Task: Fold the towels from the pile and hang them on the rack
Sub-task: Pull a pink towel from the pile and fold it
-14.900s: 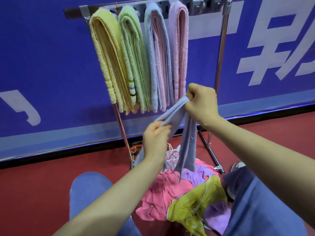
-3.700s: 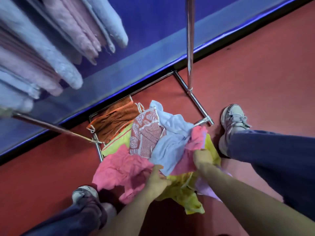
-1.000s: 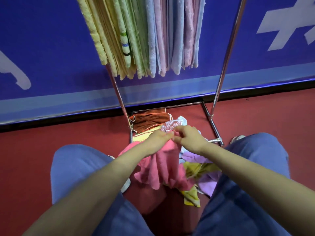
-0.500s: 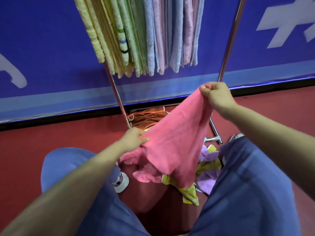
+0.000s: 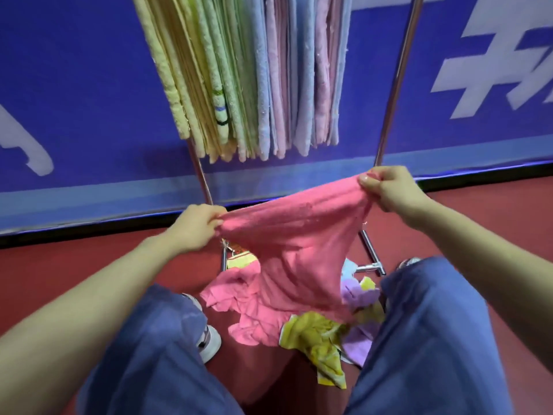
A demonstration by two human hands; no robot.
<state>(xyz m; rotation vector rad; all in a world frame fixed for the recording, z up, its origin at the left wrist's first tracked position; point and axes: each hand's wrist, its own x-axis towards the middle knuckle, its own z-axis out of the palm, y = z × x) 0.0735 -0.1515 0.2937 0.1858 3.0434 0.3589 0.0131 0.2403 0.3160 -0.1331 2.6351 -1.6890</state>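
A pink towel (image 5: 296,235) hangs stretched between my two hands above the pile. My left hand (image 5: 196,227) grips its left corner and my right hand (image 5: 386,188) pinches its right corner, held a little higher. The towel's lower part droops onto the pile (image 5: 317,327) of pink, yellow and purple towels on the floor between my knees. Behind it stands the metal rack (image 5: 395,85). Several folded towels (image 5: 248,73) in yellow, green, blue and pink hang from its top, which is out of view.
A blue wall banner (image 5: 74,85) with white characters runs behind the rack. The floor (image 5: 493,211) is red. My legs in blue trousers (image 5: 434,339) flank the pile, with a white shoe (image 5: 209,342) at the left. The rack's base bars (image 5: 369,259) lie by the pile.
My hands have pulled apart, spreading the pink towel wide. My left hand rose and moved left; the top edge is now stretched nearly taut between both hands.
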